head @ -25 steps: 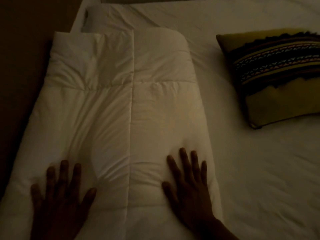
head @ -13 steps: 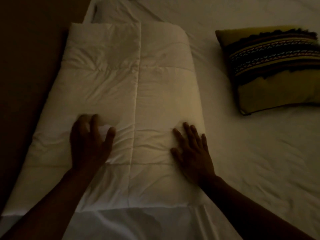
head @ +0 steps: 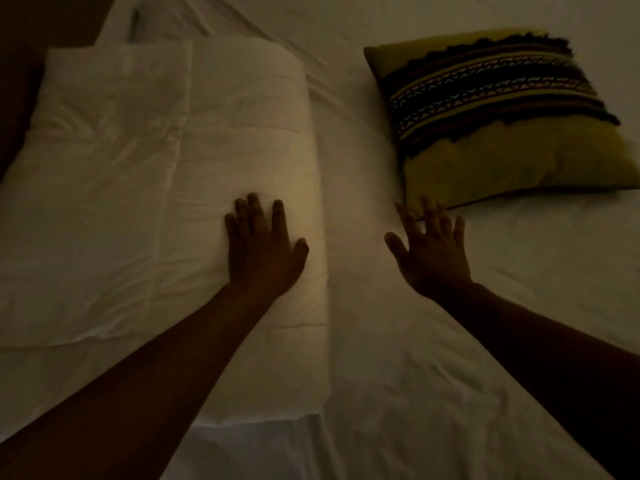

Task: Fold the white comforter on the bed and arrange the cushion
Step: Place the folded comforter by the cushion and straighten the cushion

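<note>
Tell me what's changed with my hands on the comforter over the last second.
The right hand left the comforter and reached right, fingers spread, toward the cushion; nothing gripped. The left hand slid from the left half to the right half, pressing flat. Comforter stayed folded; cushion untouched on the sheet.

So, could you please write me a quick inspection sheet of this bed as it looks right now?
Surface: white bed sheet, wrinkled, dimly lit.
Job's things: white comforter folded into a long stack on the left side of the bed; patterned yellow-green cushion lying flat at upper right, apart from the comforter.
Clutter: nothing seen.
Hands: left hand rests flat on the comforter near its right edge; right hand open, fingers spread, reaching toward the cushion's near corner; contact cannot be told.
Cables: nothing seen.
Surroundings: dark floor or wall at upper left.
</note>
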Demonstrator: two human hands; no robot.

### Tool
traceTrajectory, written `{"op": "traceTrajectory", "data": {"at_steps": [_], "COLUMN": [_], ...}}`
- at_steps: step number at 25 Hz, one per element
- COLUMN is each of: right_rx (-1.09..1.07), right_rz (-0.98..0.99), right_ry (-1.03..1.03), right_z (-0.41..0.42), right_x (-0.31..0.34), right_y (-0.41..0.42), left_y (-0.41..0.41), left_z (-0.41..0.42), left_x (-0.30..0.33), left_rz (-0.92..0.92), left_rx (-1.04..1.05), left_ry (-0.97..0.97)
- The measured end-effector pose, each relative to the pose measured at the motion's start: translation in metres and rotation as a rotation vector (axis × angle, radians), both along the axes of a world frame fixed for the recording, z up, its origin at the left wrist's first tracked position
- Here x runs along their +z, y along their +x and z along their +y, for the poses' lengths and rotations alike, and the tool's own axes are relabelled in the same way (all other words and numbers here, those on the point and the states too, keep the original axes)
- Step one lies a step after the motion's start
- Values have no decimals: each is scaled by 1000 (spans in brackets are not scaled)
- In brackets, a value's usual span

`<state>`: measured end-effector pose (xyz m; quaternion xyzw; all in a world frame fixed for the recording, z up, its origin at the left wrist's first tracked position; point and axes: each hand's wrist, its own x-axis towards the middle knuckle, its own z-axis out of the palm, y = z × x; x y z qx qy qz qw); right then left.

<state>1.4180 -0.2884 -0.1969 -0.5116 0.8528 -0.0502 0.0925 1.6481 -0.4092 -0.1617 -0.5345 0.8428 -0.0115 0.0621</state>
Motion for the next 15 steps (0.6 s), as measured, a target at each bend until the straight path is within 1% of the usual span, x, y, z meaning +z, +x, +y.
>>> {"op": "traceTrajectory", "data": {"at_steps": [4, 6, 7, 9, 10, 12, 14, 15], "right_rx": [-36, -59, -73, -149, -228, -452, -687, -736], "right_rz": [44, 30, 23, -15, -41, -117, -261, -299], "right_ry": [-64, -111, -125, -152, -178, -253, -276, -267], "right_z": [7, 11, 11, 11, 11, 12, 19, 26], "right_x": [0, -1, -2, -6, -9, -17, -26, -33], "right_y": [-110, -167, -192, -231, -249, -291, -334, -355], "left_y": [-90, -137, -157, -195, -215, -262, -296, -307], "left_z": [6, 9, 8, 2, -1, -4, -4, -4], "left_x": [1, -3, -6, -14, -18, -27, -43, -53], "left_rz": [-138, -169, -131, 16, 144, 484, 743, 833], "left_rx": [-39, 34, 98, 226, 304, 471, 603, 660], "left_ry": [75, 162, 214, 340, 435, 646, 759, 791]}}
